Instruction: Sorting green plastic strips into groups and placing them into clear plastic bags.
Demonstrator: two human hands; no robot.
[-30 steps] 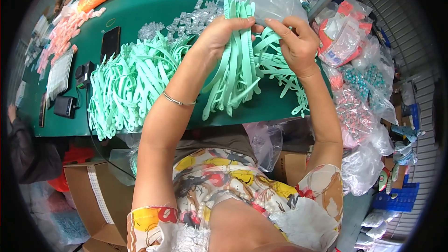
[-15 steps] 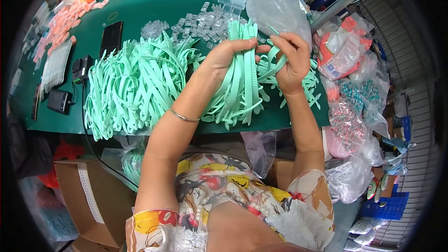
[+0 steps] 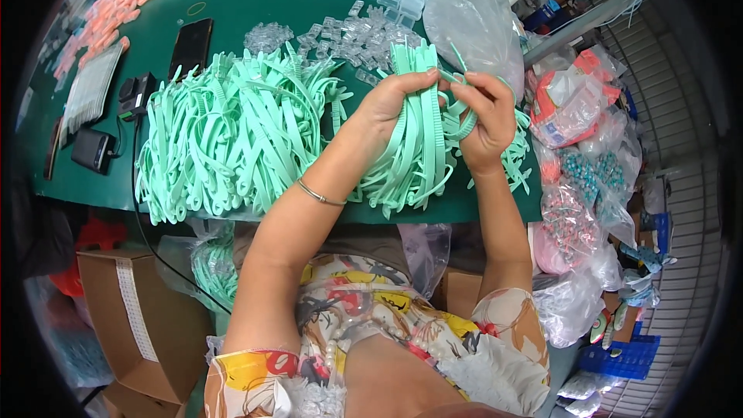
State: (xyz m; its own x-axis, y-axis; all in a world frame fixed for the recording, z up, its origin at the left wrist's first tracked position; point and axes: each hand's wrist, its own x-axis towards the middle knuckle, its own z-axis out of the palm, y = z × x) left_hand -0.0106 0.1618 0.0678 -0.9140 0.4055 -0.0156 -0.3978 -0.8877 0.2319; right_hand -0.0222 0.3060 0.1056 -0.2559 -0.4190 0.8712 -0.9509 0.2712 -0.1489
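My left hand (image 3: 387, 104) is closed around a thick bundle of mint-green ridged plastic straps (image 3: 418, 128), its thumb lying across their upper part. The bundle's tails hang toward the table's front edge. Just right of it, my right hand (image 3: 491, 116) pinches one curved strap (image 3: 457, 58) between thumb and fingertips, close to my left fingers. That strap's tip points up and part of it curls below the right fingers. A large heap of the same straps (image 3: 232, 139) covers the table to the left. More straps (image 3: 517, 156) lie behind and beside my right wrist.
Clear plastic pieces (image 3: 356, 35) and a clear bag (image 3: 472, 15) lie at the back of the green table (image 3: 224, 4). A phone (image 3: 191, 46), black devices with a cable (image 3: 135, 95) and orange pieces (image 3: 104, 19) are leftward. Filled bags (image 3: 576, 209) crowd the right; a cardboard box (image 3: 139, 317) stands below.
The whole view has shifted slightly. My right fingers have come closer to my left hand, and the pinched strap's end now meets the left fingertips. The left hand keeps its bundle.
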